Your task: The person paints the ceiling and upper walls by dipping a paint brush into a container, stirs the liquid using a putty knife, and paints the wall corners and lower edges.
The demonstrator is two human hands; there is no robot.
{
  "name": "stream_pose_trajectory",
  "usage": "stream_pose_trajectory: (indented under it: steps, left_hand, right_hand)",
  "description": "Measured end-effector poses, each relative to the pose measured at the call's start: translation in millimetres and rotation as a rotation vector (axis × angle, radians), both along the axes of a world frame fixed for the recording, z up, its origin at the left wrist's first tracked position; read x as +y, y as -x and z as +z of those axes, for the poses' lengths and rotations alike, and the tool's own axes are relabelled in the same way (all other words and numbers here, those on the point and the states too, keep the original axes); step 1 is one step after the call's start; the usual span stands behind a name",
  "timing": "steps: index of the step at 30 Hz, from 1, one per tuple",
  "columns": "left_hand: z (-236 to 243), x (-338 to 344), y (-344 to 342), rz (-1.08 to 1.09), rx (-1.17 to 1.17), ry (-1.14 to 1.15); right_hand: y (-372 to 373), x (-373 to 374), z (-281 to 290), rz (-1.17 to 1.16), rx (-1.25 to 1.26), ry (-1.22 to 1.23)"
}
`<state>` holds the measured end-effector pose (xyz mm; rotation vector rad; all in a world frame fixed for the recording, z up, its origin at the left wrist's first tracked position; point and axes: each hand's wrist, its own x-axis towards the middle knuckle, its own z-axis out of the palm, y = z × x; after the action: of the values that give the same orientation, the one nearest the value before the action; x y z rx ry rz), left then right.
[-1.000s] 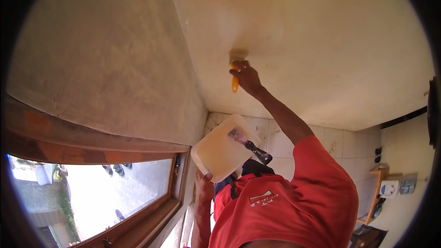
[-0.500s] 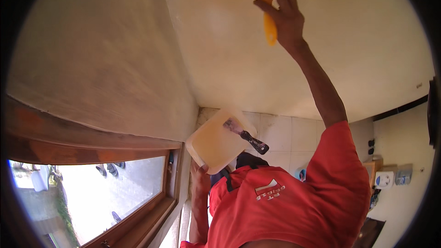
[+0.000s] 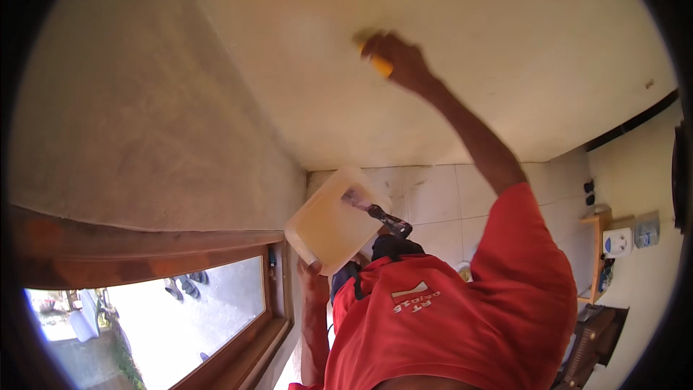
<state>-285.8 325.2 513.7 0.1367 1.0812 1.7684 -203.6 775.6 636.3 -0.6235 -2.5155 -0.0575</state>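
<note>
My right hand (image 3: 401,63) is raised against the pale wall (image 3: 462,36), closed round a paintbrush (image 3: 377,63) with a yellow handle. Its bristles are blurred and mostly hidden, close to or touching the wall. Down at my waist, my left hand (image 3: 312,276) grips the edge of a pale plastic tub (image 3: 325,227), held tilted. A scraper (image 3: 390,222) with a stained blade and dark handle rests across the tub's rim, its handle sticking out to the right. What the tub holds looks cream-coloured.
A wooden-framed window (image 3: 271,310) is close on my left, below a greyish wall (image 3: 159,123). Light floor tiles (image 3: 433,191) run along the foot of the wall. At the right are a water dispenser (image 3: 617,243) and a wooden cabinet (image 3: 598,256).
My right hand has swept the brush down and to the left along the wall. The tub and scraper stay in nearly the same place in my left hand. The view has shifted slightly.
</note>
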Motion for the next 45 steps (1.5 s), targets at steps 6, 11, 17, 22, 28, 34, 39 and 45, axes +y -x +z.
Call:
stream_pose_trajectory:
  steps: [6, 11, 17, 22, 28, 34, 39, 45]
  left_hand:
    - [-22, -1, 0, -0.01, 0.011, -0.039]
    - [-68, -3, -8, 0.044, -0.031, -0.097]
    - [-65, 3, -18, -0.003, 0.002, -0.115]
    - [-67, 5, -32, 0.026, -0.002, -0.014]
    - [-95, 3, -42, -0.006, -0.11, 0.047]
    - [-162, 5, -71, 0.076, -0.097, -0.004]
    - [-167, 7, -73, 0.071, -0.065, 0.012]
    - [-184, 6, -78, 0.102, -0.316, 0.047]
  right_hand:
    - [-8, -41, 162, 0.249, 0.544, -0.517]
    - [-38, -96, 56, 0.263, 0.98, 0.56]
    - [-78, -134, -153, -0.057, 1.308, 1.858]
    - [-80, -156, -211, -0.294, 1.225, 2.002]
    - [-37, -165, -224, -0.217, 1.038, 1.964]
    - [-39, -166, -295, 0.04, 0.863, 1.931]
    - [-43, -172, -317, 0.047, 0.696, 1.693]
    - [-46, -175, -306, 0.003, 0.696, 1.568]
